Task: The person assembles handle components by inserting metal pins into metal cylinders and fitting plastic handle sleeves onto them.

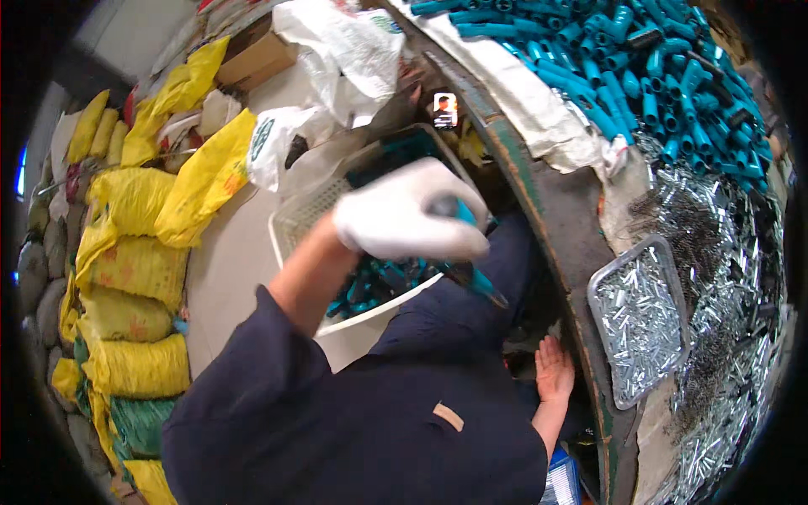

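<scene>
My left hand (412,210), in a white glove and smeared by motion, is closed around a teal-and-black handled piece (481,283) with a narrow pointed end. It is held above my lap and the near side of a pale plastic basket (280,246). Teal-and-black pieces (379,284) lie in that basket, partly hidden under my left hand and forearm. Bare and palm up, my right hand (554,370) is low beside the bench edge. Its fingers are stretched out and nothing shows in them.
Along the right runs a worn bench (581,252) bearing a pile of teal tubes (673,84), dark springs (686,227), loose metal pins (741,353) and a clear tray (640,324) of pins. Yellow sacks (139,278) are stacked at left. A lit screen (445,110) stands beyond the basket.
</scene>
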A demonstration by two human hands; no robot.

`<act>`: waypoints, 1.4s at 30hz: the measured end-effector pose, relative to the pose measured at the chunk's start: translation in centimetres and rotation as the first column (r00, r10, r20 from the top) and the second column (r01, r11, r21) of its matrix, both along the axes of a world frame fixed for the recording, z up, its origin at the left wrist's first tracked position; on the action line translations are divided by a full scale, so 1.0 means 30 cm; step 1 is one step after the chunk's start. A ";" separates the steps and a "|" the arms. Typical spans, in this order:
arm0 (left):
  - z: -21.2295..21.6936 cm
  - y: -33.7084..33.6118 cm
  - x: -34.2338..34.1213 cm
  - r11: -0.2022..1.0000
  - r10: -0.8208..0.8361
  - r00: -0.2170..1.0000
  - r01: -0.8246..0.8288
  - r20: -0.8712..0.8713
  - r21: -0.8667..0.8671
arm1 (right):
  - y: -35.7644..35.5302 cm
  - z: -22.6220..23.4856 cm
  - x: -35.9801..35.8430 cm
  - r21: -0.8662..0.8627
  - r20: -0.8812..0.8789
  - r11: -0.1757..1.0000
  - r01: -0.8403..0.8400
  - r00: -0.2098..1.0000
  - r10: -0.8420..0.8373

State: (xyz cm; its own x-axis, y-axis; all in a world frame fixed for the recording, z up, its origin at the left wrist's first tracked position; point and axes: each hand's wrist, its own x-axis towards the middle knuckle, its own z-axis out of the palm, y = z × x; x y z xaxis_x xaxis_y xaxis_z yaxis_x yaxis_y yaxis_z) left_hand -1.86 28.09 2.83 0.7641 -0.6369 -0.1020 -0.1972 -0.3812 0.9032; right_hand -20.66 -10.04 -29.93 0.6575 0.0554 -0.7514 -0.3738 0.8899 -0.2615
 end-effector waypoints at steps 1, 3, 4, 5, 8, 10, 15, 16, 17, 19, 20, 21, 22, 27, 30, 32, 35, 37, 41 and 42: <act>0.080 0.058 0.001 0.983 0.047 0.998 -0.038 -0.048 0.181 | -0.021 -0.018 -0.023 0.011 -0.018 1.000 0.026 1.000 -0.026; 0.065 0.149 0.005 0.922 0.164 0.983 -0.180 0.076 0.342 | -0.034 -0.039 -0.041 0.003 -0.066 0.999 0.040 0.997 -0.040; 0.063 0.175 0.005 0.826 0.250 0.959 -0.284 0.136 0.486 | -0.034 -0.043 -0.043 -0.013 -0.103 0.997 0.071 0.992 -0.072; 0.012 0.224 0.019 0.716 0.295 0.934 -0.356 0.202 0.601 | -0.028 -0.042 -0.043 -0.022 -0.101 0.999 0.045 0.994 -0.047; -0.209 0.344 0.045 0.410 0.318 0.874 -0.475 0.366 0.778 | -0.051 -0.073 -0.070 -0.054 -0.126 0.994 0.096 0.987 -0.102; -0.459 0.442 0.061 0.290 0.371 0.863 -0.457 0.342 0.841 | -0.087 -0.093 -0.116 -0.041 -0.111 0.990 0.137 0.984 -0.141; -0.741 0.428 -0.007 0.218 0.194 0.981 -0.059 0.016 0.974 | -0.015 0.197 -0.108 -0.545 -0.087 0.731 -0.410 0.896 0.436; -0.657 0.303 -0.009 0.301 0.184 0.976 -0.166 0.113 0.939 | 0.001 0.303 -0.090 -0.599 -0.164 0.601 -0.529 0.816 0.555; -0.600 0.197 -0.011 0.416 0.204 0.947 -0.314 0.249 0.853 | 0.000 0.334 -0.084 -0.617 -0.171 0.479 -0.624 0.701 0.693; -0.551 0.044 -0.005 0.630 0.273 0.815 -0.553 0.511 0.545 | 0.023 0.559 -0.030 -0.638 -0.124 0.280 -0.717 0.454 0.882; -0.538 -0.038 0.011 0.722 0.323 0.708 -0.613 0.628 0.320 | -0.002 0.628 -0.041 -0.642 0.011 0.329 -0.692 0.421 0.907; -0.509 -0.148 0.030 0.832 0.371 0.658 -0.549 0.655 0.079 | -0.048 0.720 -0.048 -0.688 0.090 0.367 -0.626 0.428 0.899; -0.474 -0.257 0.046 0.880 0.376 0.666 -0.474 0.644 -0.023 | -0.102 0.809 -0.057 -0.728 0.164 0.397 -0.559 0.421 0.892; -0.435 -0.622 0.076 0.945 0.318 0.686 -0.176 0.655 -0.275 | -0.457 1.015 -0.077 -0.966 0.119 0.247 0.071 0.976 0.184; -0.487 -0.725 0.092 0.913 0.397 0.699 -0.234 0.595 -0.335 | -0.822 0.929 -0.120 -0.982 -0.016 -0.181 -0.059 0.973 -0.231; -0.468 -0.734 0.095 0.941 0.339 0.702 -0.242 0.626 -0.237 | -1.034 0.853 -0.170 -0.944 -0.075 -0.279 -0.178 0.936 -0.344; -0.469 -0.716 0.090 0.945 0.328 0.699 -0.253 0.635 -0.209 | -1.186 0.769 -0.165 -0.661 -0.221 -0.663 -0.352 0.935 -0.276; -0.470 -0.726 0.089 0.948 0.316 0.700 -0.250 0.641 -0.195 | -1.256 0.710 -0.149 -0.591 -0.292 -0.691 -0.416 0.909 -0.298; -0.459 -0.727 0.080 0.946 0.319 0.682 -0.273 0.658 -0.176 | -1.257 0.694 -0.097 -0.406 -0.444 -0.761 -0.507 0.837 -0.321; -0.463 -0.726 0.079 0.945 0.321 0.689 -0.281 0.650 -0.168 | -1.224 0.723 -0.076 -0.277 -0.507 -0.822 -0.498 0.802 -0.315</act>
